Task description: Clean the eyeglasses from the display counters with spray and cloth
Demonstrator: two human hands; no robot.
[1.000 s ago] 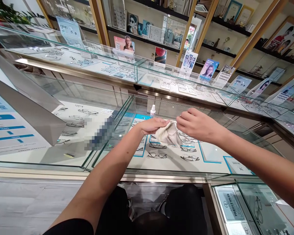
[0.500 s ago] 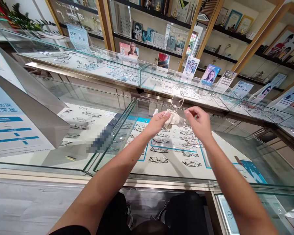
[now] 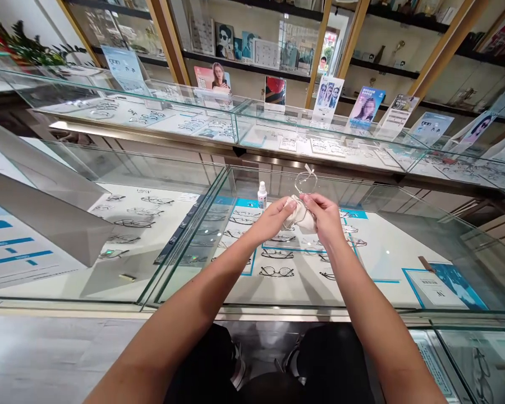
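Note:
A pair of thin, clear-rimmed eyeglasses (image 3: pixel 306 180) is held up over the glass counter, one lens rim standing above my fingers. A cream cleaning cloth (image 3: pixel 299 217) is bunched around its lower part, hiding the other lens. My left hand (image 3: pixel 278 216) is closed on the cloth, thumb on top. My right hand (image 3: pixel 325 214) is closed too, its fingertips pinching the eyeglasses by the cloth's upper edge. Just left of the hands, a small white bottle (image 3: pixel 262 196) stands upright on the counter.
Beneath my forearms the glass display case (image 3: pixel 303 297) holds rows of spectacle frames (image 3: pixel 276 271). A large folded card sign (image 3: pixel 29 235) stands at left. Across the aisle runs another glass counter (image 3: pixel 185 115) with upright advertising cards (image 3: pixel 328 98).
My right hand has moved left and down from beside the eyeglasses and now grips them at the cloth. The view has shifted slightly, and the bottle shows more fully.

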